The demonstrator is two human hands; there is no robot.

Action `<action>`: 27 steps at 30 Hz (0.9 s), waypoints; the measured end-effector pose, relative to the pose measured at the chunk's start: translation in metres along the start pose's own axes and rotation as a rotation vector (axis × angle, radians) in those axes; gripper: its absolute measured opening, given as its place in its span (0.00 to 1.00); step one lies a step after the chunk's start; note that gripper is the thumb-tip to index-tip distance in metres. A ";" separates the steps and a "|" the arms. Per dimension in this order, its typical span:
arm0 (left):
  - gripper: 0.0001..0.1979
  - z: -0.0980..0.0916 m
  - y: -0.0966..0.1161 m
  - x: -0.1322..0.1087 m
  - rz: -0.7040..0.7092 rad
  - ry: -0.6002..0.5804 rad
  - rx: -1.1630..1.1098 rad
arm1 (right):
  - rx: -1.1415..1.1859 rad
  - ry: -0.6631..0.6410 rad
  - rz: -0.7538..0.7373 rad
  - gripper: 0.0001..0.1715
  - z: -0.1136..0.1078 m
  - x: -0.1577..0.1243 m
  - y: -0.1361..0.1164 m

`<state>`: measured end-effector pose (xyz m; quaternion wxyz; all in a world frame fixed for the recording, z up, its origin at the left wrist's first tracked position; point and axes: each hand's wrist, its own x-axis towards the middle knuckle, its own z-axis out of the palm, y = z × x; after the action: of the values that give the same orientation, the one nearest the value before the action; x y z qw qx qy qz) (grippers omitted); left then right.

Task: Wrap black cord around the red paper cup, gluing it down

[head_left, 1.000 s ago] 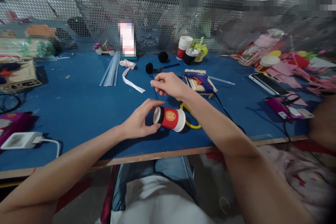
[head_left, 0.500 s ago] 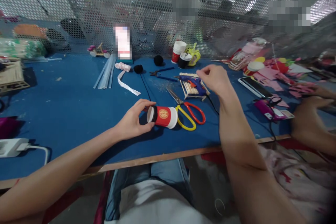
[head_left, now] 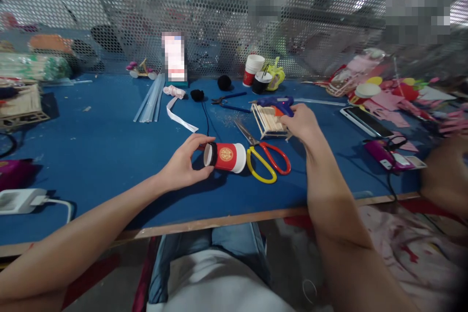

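My left hand (head_left: 182,166) is closed on the open end of a red paper cup (head_left: 225,156), which lies on its side on the blue table (head_left: 95,156). Reaching farther right, my right hand (head_left: 304,125) has its fingers curled round the handle of a blue glue gun (head_left: 275,103). The gun rests on a small rack of wooden sticks (head_left: 268,124). Scissors with red and yellow handles (head_left: 267,158) lie between the cup and my right wrist.
Two black pompoms (head_left: 197,95), pliers (head_left: 227,102), stacked cups (head_left: 253,69), clear glue sticks (head_left: 149,102) and a white ribbon (head_left: 178,109) lie behind. A phone (head_left: 367,122), a purple device (head_left: 391,153) and another person's arm (head_left: 444,178) are at the right. A mesh wall closes the back.
My right hand left the spot above the cup, swung right and came down onto the glue gun's handle. The scissors came into view. My left hand stayed on the cup.
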<state>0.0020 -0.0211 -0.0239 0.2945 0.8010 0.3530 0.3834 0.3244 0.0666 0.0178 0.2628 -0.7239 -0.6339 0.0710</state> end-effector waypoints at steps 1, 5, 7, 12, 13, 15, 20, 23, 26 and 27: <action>0.29 0.000 -0.001 0.000 0.003 0.002 -0.007 | 0.082 0.043 0.046 0.24 -0.002 -0.003 -0.003; 0.29 -0.001 -0.005 0.000 0.026 0.025 -0.033 | 0.529 -0.124 -0.011 0.14 -0.012 -0.025 -0.024; 0.30 -0.001 -0.007 0.001 0.029 0.034 -0.028 | 0.662 -0.221 -0.064 0.13 -0.016 -0.036 -0.035; 0.30 -0.003 -0.013 0.003 0.025 0.050 0.007 | 0.741 -0.391 -0.162 0.10 -0.018 -0.057 -0.055; 0.30 -0.003 -0.014 0.003 0.028 0.051 0.014 | 0.763 -0.436 -0.173 0.10 -0.018 -0.059 -0.057; 0.31 -0.004 -0.017 0.004 0.038 0.053 0.022 | 0.814 -0.519 -0.171 0.11 -0.016 -0.063 -0.062; 0.31 -0.007 -0.024 0.005 0.047 0.042 0.037 | 0.914 -0.639 -0.145 0.15 -0.015 -0.067 -0.065; 0.31 -0.007 -0.026 0.005 0.044 0.041 0.036 | 0.907 -0.654 -0.132 0.15 -0.015 -0.068 -0.065; 0.31 -0.007 -0.027 0.004 0.036 0.045 0.036 | 0.899 -0.648 -0.138 0.14 -0.015 -0.070 -0.066; 0.31 -0.008 -0.027 0.004 0.034 0.048 0.032 | 0.900 -0.653 -0.141 0.14 -0.014 -0.070 -0.067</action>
<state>-0.0114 -0.0009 -0.0380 0.2664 0.8022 0.3522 0.4018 0.2589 -0.0006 0.0449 0.3402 -0.4365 -0.6365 0.5373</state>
